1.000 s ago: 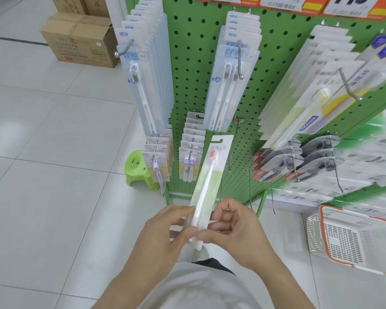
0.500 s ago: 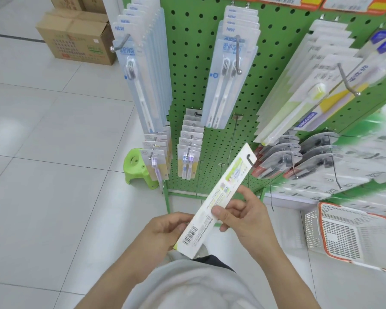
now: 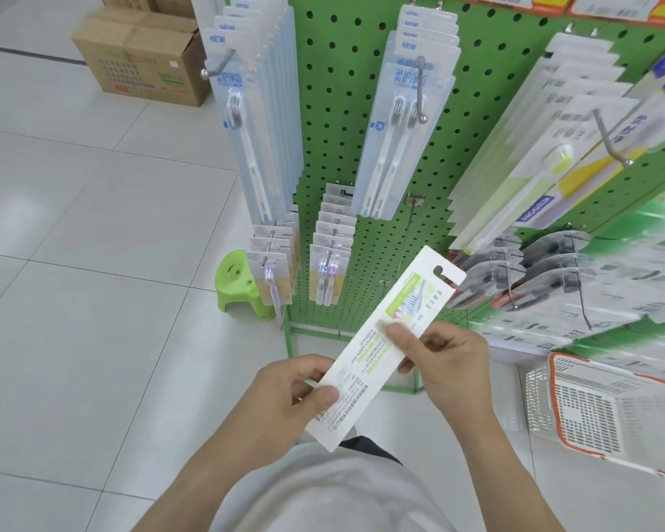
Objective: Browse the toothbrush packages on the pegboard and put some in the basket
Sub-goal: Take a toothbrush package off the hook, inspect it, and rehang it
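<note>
While the green pegboard [image 3: 361, 155] fills the upper frame from 11 to 3 o'clock, a toothbrush package [image 3: 384, 347] is held at centre, printed back side up, tilted with its hang-hole end toward 1 o'clock. Its lower end is pinched by the left hand [image 3: 285, 405], thumb laid over the barcode area; its middle is pinched by the right hand [image 3: 446, 362], thumb on top, so each grip is closed on the card. A white basket [image 3: 607, 412] with an orange rim is seen on the floor at 4 o'clock, apart from the package. A green stool [image 3: 242, 286] stands at the pegboard's foot at 10 o'clock, a cardboard box [image 3: 139, 59] farther off at 11.
</note>
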